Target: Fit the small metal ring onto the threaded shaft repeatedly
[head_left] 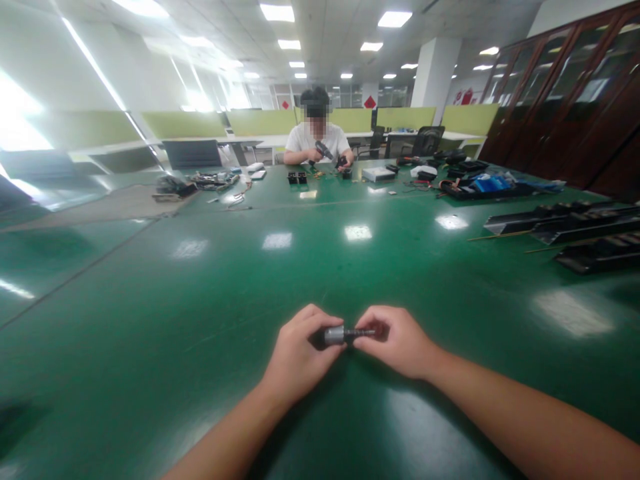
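Note:
Both my hands meet over the near part of the green table (pixel 210 300). My left hand (pixel 295 357) is closed around the thick grey end of a small metal cylinder with a thin dark shaft (pixel 345 334). My right hand (pixel 397 340) pinches the far end of that shaft with its fingertips. The part lies level between the two hands, just above the table top.
A seated person (pixel 317 140) works with a tool at the far side. Black parts (pixel 297 177), a white box (pixel 379 174) and cables lie near them. Long dark metal rails (pixel 575 227) and a tray of blue items (pixel 487 185) sit at the right.

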